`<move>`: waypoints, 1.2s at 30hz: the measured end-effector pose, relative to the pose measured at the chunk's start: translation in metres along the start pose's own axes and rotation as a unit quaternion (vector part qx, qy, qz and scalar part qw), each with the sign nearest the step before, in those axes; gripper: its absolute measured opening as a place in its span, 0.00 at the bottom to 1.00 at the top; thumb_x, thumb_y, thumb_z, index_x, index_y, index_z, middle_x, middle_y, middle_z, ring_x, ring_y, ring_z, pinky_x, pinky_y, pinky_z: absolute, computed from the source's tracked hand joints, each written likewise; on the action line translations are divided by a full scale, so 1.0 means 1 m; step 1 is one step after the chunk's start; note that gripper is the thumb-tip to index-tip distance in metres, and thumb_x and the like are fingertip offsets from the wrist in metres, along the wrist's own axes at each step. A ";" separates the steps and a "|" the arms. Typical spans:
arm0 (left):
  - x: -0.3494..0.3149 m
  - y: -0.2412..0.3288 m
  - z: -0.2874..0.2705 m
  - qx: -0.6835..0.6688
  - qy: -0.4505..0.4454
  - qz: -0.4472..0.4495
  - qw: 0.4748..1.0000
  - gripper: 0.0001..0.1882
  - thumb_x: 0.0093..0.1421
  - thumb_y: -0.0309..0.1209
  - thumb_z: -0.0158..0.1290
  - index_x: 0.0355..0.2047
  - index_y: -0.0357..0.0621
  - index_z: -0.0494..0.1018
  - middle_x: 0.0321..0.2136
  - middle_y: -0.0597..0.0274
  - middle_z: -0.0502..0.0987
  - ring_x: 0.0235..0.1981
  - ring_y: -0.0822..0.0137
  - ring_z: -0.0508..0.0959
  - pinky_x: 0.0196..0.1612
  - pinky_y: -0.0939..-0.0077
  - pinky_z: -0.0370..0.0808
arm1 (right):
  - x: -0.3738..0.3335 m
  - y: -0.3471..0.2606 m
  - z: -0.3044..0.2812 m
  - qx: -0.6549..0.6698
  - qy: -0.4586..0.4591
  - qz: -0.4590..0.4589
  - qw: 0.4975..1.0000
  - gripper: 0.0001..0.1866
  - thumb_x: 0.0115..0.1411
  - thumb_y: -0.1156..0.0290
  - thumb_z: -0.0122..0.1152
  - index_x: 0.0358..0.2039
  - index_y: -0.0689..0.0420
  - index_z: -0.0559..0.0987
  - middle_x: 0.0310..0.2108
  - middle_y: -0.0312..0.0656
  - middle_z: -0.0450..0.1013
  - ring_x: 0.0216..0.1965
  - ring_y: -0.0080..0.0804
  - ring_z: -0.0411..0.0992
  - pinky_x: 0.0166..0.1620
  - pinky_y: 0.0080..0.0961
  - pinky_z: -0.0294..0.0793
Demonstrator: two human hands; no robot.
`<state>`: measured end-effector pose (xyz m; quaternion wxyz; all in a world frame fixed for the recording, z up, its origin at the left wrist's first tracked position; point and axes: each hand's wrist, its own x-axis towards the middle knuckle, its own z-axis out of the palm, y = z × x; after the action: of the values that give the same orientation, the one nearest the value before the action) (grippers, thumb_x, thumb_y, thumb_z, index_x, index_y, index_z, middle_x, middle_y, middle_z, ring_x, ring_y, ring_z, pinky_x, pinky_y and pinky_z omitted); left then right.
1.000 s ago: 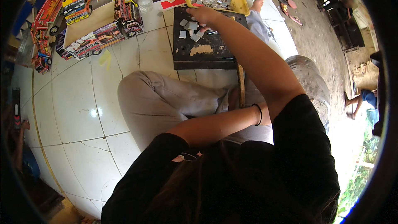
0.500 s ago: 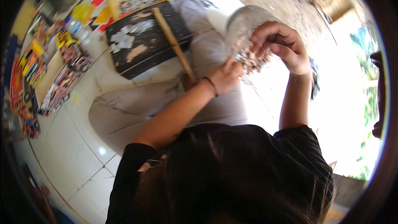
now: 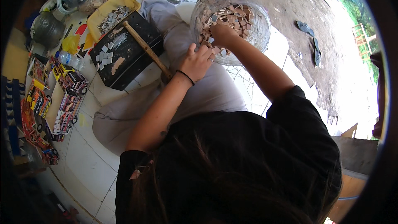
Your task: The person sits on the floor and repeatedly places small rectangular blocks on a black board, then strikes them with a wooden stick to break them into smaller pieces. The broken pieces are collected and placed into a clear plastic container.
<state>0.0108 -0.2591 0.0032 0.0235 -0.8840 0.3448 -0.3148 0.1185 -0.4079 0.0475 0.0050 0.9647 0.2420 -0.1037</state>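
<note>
A large clear plastic container (image 3: pixel 262 37) stands tilted beside my leg, with many small square brown and grey pieces (image 3: pixel 238 16) inside. My right hand (image 3: pixel 223 36) reaches down into that pile; its fingers are hidden among the pieces. At the near left rim, my left hand (image 3: pixel 196 63) has its fingers curled over the container's edge. To the left, a black box (image 3: pixel 130 68) carries loose grey square pieces (image 3: pixel 104 58), a brown scrap (image 3: pixel 117 64) and a pile of thin pins (image 3: pixel 120 40). A wooden handle (image 3: pixel 145 49) lies across the box.
Behind the box sits a yellow tray (image 3: pixel 134 2) of small pieces. Toy trucks (image 3: pixel 67 112) crowd the left floor, near a clear bottle (image 3: pixel 66 58) and a large dark jar (image 3: pixel 47 29). Dark slippers (image 3: pixel 316 52) lie on the ground at right.
My right hand has gone from above the container's mouth down into the pieces. The container now leans less toward me, its opening facing up. My left hand has shifted left along its rim.
</note>
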 end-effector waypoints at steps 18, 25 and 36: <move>0.001 -0.002 -0.001 -0.022 0.011 0.003 1.000 0.09 0.52 0.39 0.54 0.33 0.54 0.72 0.31 0.75 0.67 0.40 0.75 0.66 0.50 0.64 0.53 | -0.022 0.030 0.001 0.134 0.078 0.104 0.982 0.13 0.53 0.64 0.51 0.32 0.59 0.79 0.33 0.49 0.77 0.37 0.40 0.77 0.41 0.36 0.75; 0.001 -0.002 -0.002 -0.024 -0.003 -0.002 1.000 0.09 0.53 0.39 0.53 0.33 0.54 0.73 0.31 0.75 0.67 0.40 0.74 0.66 0.50 0.65 0.54 | -0.012 0.006 0.009 0.044 -0.031 0.144 0.988 0.16 0.51 0.57 0.59 0.35 0.56 0.79 0.29 0.46 0.77 0.33 0.43 0.76 0.41 0.36 0.75; 0.000 -0.001 0.000 -0.016 0.002 -0.002 1.000 0.09 0.56 0.35 0.47 0.34 0.53 0.76 0.36 0.77 0.71 0.44 0.74 0.65 0.50 0.66 0.56 | 0.021 0.038 -0.014 0.367 0.266 0.190 0.871 0.21 0.54 0.56 0.59 0.40 0.61 0.77 0.32 0.48 0.77 0.34 0.36 0.77 0.40 0.33 0.75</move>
<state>0.0116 -0.2587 0.0037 0.0082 -0.8844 0.3480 -0.3109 0.1573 -0.4311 0.0553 -0.3946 0.9155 -0.0095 0.0779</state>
